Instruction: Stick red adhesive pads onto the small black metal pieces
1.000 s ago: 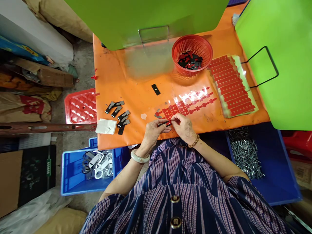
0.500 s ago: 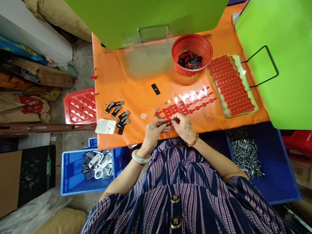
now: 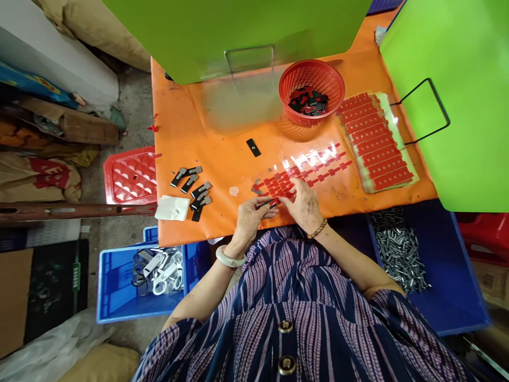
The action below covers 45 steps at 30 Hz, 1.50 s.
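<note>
My left hand (image 3: 250, 216) pinches a small flat black plate (image 3: 264, 203) just above the table's front edge. A bit of red shows at the plate's right end. My right hand (image 3: 305, 206) is beside it, thumb close to that red end and index finger stretched over the sheet of red stickers (image 3: 284, 182); the thumb and finger are apart. Whether the thumb touches the plate I cannot tell. Farther back lies a single black plate (image 3: 253, 147) with a hole. Several black plates with grey patches (image 3: 190, 183) lie to the left.
A red basket (image 3: 286, 103) holds black and red pieces. Right of it is a stack of red sticker sheets (image 3: 377, 143). Green panels (image 3: 238, 26) with wire handles stand behind. Blue bins of metal parts (image 3: 115, 289) and pins (image 3: 401, 254) flank me below the orange table (image 3: 214, 217).
My right hand's thumb and index finger have parted, and the index finger has moved forward over the red stickers. The left hand keeps its pinch on the black plate, where red now shows.
</note>
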Motion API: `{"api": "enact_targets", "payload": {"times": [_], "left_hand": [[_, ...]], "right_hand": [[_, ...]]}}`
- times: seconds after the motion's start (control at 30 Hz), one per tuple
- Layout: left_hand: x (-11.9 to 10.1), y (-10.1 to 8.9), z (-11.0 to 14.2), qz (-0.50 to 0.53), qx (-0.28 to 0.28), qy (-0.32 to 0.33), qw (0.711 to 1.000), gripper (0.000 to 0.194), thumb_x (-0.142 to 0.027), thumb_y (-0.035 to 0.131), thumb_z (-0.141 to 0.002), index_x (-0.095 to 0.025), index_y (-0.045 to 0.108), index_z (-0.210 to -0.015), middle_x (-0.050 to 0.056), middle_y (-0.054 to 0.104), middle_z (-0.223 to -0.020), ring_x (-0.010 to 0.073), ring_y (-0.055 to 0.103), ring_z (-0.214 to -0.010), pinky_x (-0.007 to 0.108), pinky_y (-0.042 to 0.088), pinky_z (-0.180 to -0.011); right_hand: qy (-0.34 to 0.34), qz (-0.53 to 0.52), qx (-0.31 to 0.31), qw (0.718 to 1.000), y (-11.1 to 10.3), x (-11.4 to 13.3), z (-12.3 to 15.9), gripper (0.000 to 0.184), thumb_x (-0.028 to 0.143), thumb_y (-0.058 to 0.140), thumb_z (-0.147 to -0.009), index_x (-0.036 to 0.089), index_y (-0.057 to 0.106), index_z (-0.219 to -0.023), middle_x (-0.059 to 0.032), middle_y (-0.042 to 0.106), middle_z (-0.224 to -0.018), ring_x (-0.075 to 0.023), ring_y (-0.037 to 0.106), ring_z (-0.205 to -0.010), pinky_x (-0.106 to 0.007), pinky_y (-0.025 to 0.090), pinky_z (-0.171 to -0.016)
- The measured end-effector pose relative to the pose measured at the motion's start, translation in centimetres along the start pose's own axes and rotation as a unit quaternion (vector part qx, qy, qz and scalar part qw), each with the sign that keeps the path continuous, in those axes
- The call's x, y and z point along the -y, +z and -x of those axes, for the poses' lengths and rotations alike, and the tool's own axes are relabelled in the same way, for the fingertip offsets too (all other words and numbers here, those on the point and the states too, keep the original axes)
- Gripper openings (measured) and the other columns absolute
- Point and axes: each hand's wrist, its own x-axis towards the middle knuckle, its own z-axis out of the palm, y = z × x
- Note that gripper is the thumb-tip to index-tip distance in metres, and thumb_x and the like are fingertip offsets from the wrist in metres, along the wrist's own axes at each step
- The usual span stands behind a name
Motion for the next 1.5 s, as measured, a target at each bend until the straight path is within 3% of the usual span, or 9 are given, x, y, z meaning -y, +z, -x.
{"api": "enact_targets", "payload": {"times": [0.13,0.27,0.43,0.53,0.63,0.83,1.03,1.33,1.5], "left_hand": [[-0.3,-0.3,0.1,-0.001,0.011,-0.011,1.000,0.022,-0.016,0.071,-0.070,-0.012,0.067,-0.092,0.006,0.074,-0.072,0.0177,0.073,-0.066,0.030,0.061,-0.072],[-0.8,0.0,0.4,0.000,0.021,-0.015,1.000,0.023,-0.017,0.072,-0.069,-0.011,0.068,-0.091,0.006,0.074,-0.071,0.0185,0.074,-0.067,0.030,0.062,-0.073],[-1.1,1.0,1.3,-0.017,0.031,0.000,0.999,0.026,-0.018,0.073,-0.069,-0.010,0.066,-0.093,0.006,0.073,-0.068,0.0170,0.073,-0.064,0.027,0.061,-0.070],[-1.2,1.6,1.8,-0.037,0.043,0.002,0.998,0.028,-0.020,0.073,-0.069,-0.008,0.066,-0.094,0.006,0.074,-0.072,0.0176,0.073,-0.065,0.029,0.061,-0.072],[-1.6,2.1,2.1,-0.053,0.053,-0.014,0.997,0.028,-0.019,0.072,-0.069,-0.009,0.066,-0.095,0.007,0.074,-0.070,0.0177,0.073,-0.066,0.028,0.061,-0.071],[-2.5,3.6,2.4,-0.079,0.052,-0.024,0.995,0.028,-0.017,0.073,-0.067,-0.009,0.065,-0.092,0.008,0.075,-0.068,0.0166,0.073,-0.064,0.025,0.060,-0.069],[-2.5,5.7,2.2,-0.122,0.039,-0.014,0.992,0.030,-0.020,0.074,-0.067,-0.009,0.065,-0.093,0.009,0.076,-0.071,0.0185,0.074,-0.064,0.029,0.061,-0.069],[-3.0,8.7,1.4,-0.177,0.026,-0.001,0.984,0.025,-0.018,0.071,-0.068,-0.010,0.065,-0.091,0.010,0.076,-0.078,0.0227,0.075,-0.071,0.033,0.062,-0.075],[-2.8,10.2,1.2,-0.192,0.022,0.005,0.981,0.024,-0.017,0.069,-0.071,-0.009,0.065,-0.094,0.010,0.077,-0.079,0.0225,0.075,-0.072,0.034,0.062,-0.077]], "right_hand": [[0.008,-0.109,0.014,0.994,-0.9,-1.4,-0.4,0.016,0.026,0.052,-0.089,0.018,0.061,-0.099,-0.0065,0.065,-0.084,-0.0204,0.062,-0.078,-0.035,0.049,-0.076],[0.038,-0.225,0.081,0.970,-1.6,-0.5,-0.2,0.025,0.037,0.044,-0.095,0.020,0.061,-0.088,-0.0002,0.062,-0.070,-0.0141,0.060,-0.062,-0.029,0.048,-0.066],[0.064,-0.288,0.119,0.948,-1.7,1.1,0.2,0.029,0.047,0.061,-0.084,0.019,0.058,-0.078,0.0014,0.060,-0.068,-0.0111,0.054,-0.057,-0.025,0.045,-0.056],[0.087,-0.304,0.126,0.940,-2.0,1.0,0.3,0.036,0.053,0.062,-0.082,0.020,0.054,-0.070,0.0043,0.054,-0.058,-0.0092,0.050,-0.050,-0.023,0.042,-0.051],[0.120,-0.364,0.165,0.909,-2.5,0.2,0.4,0.043,0.059,0.058,-0.083,0.019,0.053,-0.068,0.0050,0.054,-0.053,-0.0086,0.050,-0.044,-0.023,0.041,-0.048],[0.179,-0.503,0.196,0.823,-3.1,-1.4,0.5,0.048,0.067,0.053,-0.083,0.019,0.055,-0.072,0.0041,0.059,-0.054,-0.0091,0.055,-0.042,-0.023,0.045,-0.047],[0.123,-0.510,0.201,0.827,-4.6,-2.7,0.5,0.032,0.047,0.066,-0.081,0.017,0.058,-0.072,0.0031,0.064,-0.061,-0.0079,0.059,-0.049,-0.022,0.048,-0.054],[0.125,-0.647,0.215,0.721,-5.2,-5.6,0.6,0.031,0.047,0.071,-0.078,0.017,0.060,-0.080,0.0035,0.066,-0.069,-0.0087,0.065,-0.056,-0.025,0.053,-0.068],[0.122,-0.667,0.191,0.709,-5.8,-6.4,0.6,0.036,0.053,0.068,-0.079,0.018,0.060,-0.076,0.0033,0.065,-0.067,-0.0087,0.064,-0.055,-0.025,0.052,-0.066]]}}
